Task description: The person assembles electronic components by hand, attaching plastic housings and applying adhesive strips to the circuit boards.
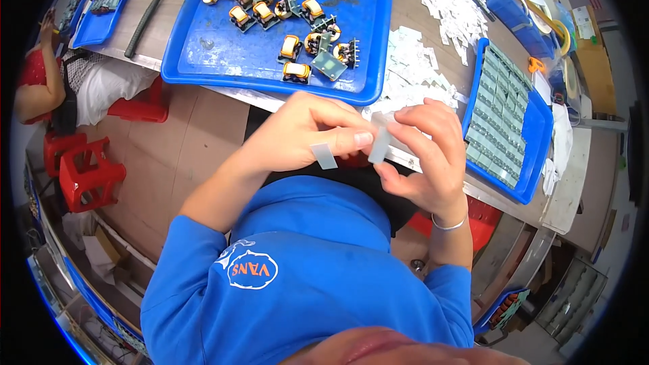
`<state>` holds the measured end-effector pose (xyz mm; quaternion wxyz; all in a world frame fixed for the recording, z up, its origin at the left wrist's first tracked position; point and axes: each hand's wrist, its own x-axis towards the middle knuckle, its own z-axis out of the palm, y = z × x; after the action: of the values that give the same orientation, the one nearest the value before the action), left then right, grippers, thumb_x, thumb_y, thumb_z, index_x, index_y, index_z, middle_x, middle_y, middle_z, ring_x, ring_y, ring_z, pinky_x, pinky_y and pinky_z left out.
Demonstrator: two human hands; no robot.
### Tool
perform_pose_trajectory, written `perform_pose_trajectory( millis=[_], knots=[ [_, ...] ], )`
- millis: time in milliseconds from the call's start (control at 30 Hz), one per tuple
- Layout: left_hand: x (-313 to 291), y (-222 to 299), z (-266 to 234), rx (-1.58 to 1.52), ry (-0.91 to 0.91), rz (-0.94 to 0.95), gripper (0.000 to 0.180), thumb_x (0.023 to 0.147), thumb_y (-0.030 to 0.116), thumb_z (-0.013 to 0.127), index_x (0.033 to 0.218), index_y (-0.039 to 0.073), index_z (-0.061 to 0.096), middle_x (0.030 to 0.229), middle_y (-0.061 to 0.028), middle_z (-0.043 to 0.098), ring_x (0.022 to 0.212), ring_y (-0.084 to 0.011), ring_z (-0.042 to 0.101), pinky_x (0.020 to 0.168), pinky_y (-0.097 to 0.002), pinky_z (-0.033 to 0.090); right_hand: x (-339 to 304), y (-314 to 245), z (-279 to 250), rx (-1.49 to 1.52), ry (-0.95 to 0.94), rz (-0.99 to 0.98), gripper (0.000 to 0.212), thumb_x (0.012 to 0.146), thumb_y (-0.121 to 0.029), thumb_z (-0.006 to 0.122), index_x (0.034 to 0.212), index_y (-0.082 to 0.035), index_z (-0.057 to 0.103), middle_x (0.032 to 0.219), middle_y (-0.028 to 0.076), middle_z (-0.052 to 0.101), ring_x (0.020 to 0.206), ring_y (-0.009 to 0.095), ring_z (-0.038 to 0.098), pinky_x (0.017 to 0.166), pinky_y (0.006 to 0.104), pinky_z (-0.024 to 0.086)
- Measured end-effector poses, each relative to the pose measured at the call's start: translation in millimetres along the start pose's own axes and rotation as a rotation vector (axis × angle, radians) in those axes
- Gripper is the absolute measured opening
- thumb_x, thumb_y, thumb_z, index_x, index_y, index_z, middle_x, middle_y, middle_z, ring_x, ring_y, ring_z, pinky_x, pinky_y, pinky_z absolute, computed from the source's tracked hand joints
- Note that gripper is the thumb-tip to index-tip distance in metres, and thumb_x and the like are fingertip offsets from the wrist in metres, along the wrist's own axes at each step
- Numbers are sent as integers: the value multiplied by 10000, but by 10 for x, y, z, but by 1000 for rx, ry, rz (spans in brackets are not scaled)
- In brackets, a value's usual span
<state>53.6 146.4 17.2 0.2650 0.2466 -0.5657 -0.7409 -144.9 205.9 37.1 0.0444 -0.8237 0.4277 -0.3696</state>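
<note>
2 curled hands close together

Blue tray: smooth plastic, glossy, dulled by dark smudges on its floor
Held pieces: thin, smooth, milky white; plastic or coated paper, cannot tell which
Loose white strips: matt, paper-like
Coils: glossy yellow and copper-toned windings
Blue shirt: soft matt cloth
Red stool: smooth, shiny plastic
Bracelet: polished, metal-looking
Tabletop: flat, mostly matt
</note>
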Motion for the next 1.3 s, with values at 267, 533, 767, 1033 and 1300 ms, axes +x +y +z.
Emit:
perform_pose_trajectory(
  millis=[267,533,767,1033,1300],
  knots=[
    [207,347,-780,1230,225,587,263,691,-118,523,884,14,643,947,-105,612,876,-240,568,728,-291,444,-42,93,58,111,141,45,479,526,-171,748,950,-49,562,959,96,569,811,278,544,704,382,429],
    [249,212,-1079,1207,19,213,271,641,-105,597,887,9,609,930,-104,564,858,-242,561,728,-299,462,-83,80,26,194,127,103,493,539,-156,749,980,-44,560,995,116,563,854,274,546,722,365,435],
    [55,92,-816,75,316,392,330,793,203,647,1031,18,513,1018,-107,541,874,-166,549,697,-283,483,-106,126,106,558,235,154,532,585,-127,726,1061,-21,511,1081,199,486,945,272,524,798,358,450],
    [96,-275,27,-870,-48,43,462,854,270,552,1225,27,421,994,-187,545,721,-223,582,554,-290,502,-8,45,181,536,235,129,539,591,-107,724,1081,-31,512,1107,205,461,921,270,523,773,360,461],
    [166,-156,327,-797,-25,-91,505,844,288,564,1227,3,399,981,-133,565,852,-196,578,713,-309,499,-34,44,188,405,302,125,539,584,-75,720,1082,-32,520,1095,200,474,929,283,524,762,348,466]
  ],
)
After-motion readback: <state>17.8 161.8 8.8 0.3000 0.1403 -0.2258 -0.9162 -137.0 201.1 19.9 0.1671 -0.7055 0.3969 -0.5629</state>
